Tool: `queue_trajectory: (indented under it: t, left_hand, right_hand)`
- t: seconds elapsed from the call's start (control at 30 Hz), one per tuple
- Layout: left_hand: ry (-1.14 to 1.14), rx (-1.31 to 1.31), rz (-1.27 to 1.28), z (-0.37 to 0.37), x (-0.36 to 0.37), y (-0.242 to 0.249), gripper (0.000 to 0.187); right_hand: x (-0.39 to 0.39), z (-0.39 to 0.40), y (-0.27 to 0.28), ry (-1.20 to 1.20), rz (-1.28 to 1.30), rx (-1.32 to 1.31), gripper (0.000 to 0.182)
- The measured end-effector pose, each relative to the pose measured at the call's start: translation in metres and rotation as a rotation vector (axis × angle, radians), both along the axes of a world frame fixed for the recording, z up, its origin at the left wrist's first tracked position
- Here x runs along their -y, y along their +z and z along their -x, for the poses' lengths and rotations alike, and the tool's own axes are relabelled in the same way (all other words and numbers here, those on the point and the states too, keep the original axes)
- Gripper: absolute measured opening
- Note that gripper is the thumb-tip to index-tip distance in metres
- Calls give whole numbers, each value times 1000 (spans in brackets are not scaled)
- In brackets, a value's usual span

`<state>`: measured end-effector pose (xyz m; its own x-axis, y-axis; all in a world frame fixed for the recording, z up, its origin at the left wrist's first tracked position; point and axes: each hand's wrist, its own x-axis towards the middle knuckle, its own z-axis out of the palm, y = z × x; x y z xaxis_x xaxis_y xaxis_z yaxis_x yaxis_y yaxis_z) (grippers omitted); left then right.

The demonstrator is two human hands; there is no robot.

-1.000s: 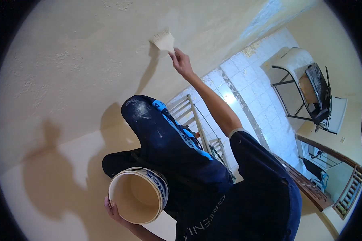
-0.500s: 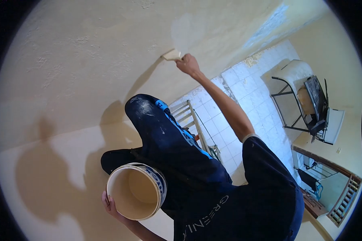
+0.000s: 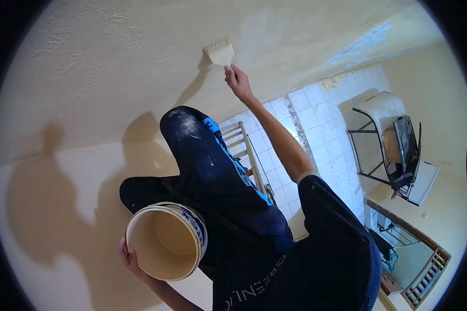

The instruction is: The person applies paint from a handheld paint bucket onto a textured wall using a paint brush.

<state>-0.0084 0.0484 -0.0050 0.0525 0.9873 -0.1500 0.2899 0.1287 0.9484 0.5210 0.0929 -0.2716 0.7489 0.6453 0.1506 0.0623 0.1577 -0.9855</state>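
Observation:
My right hand (image 3: pixel 238 82) is closed round the handle of a wide, flat cream paintbrush (image 3: pixel 221 53). The brush's bristles are right at the beige wall (image 3: pixel 155 57), where its shadow falls. Down at the lower left, my left hand (image 3: pixel 130 257) grips the rim of a white paint bucket (image 3: pixel 196 228) with blue lettering. Tilted towards me, the bucket shows its cream-coated inside and rests against my dark trousers. The knee beside it carries a pale smear.
Below to the right, a ladder (image 3: pixel 251 155) stands on the white tiled floor (image 3: pixel 316 135). Farther right are stacked chairs (image 3: pixel 381 111) with a dark object on them and an opening with a wooden railing (image 3: pixel 428 277). Rough, flaking patches (image 3: pixel 70 57) mark the wall.
The paintbrush has turned so its bristles point up the picture, its broad face now showing. My right hand has shifted slightly. The whole view has moved a little; the bucket stays held.

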Motion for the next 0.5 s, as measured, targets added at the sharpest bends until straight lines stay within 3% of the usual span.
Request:
queue_trajectory:
  t: [0.2, 0.27, 0.3, 0.37, 0.5]
  left_hand:
    - [79, 72, 45, -14, 8, 9, 41]
    - [24, 11, 29, -18, 7, 12, 41]
    - [23, 15, 20, -13, 6, 9, 41]
    - [-33, 95, -13, -2, 2, -2, 40]
    - [-14, 189, 38, -2, 5, -5, 41]
  right_hand:
    - [10, 19, -72, -62, 209, -26, 41]
    - [23, 23, -83, -58, 461, -38, 45]
    - [26, 21, -108, -60, 453, -35, 45]
    - [28, 13, -159, -8, 871, -40, 46]
    - [17, 26, -44, -104, 608, -232, 46]
